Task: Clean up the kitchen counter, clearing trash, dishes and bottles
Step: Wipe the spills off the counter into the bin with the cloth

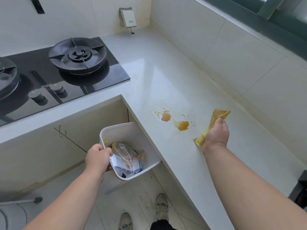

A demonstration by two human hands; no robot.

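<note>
My left hand (pixel 98 159) grips the rim of a white trash bin (pixel 127 130), held up against the counter's front edge. Crumpled plastic wrappers (pixel 126 159) lie inside the bin. My right hand (pixel 216 136) grips a yellow cloth (pixel 219 116) on the white counter (pixel 166 72). The cloth sticks out of my fist at both ends. An orange-brown spill (pixel 172 119), two puddles with small splashes around them, lies on the counter just left of the cloth.
A black glass gas stove (pixel 66 70) with two burners and two knobs is set into the counter at the left. A wall socket box (pixel 128 18) sits in the back corner. Tiled wall and a window frame run along the right. My shoes (pixel 161 207) stand on the tiled floor below.
</note>
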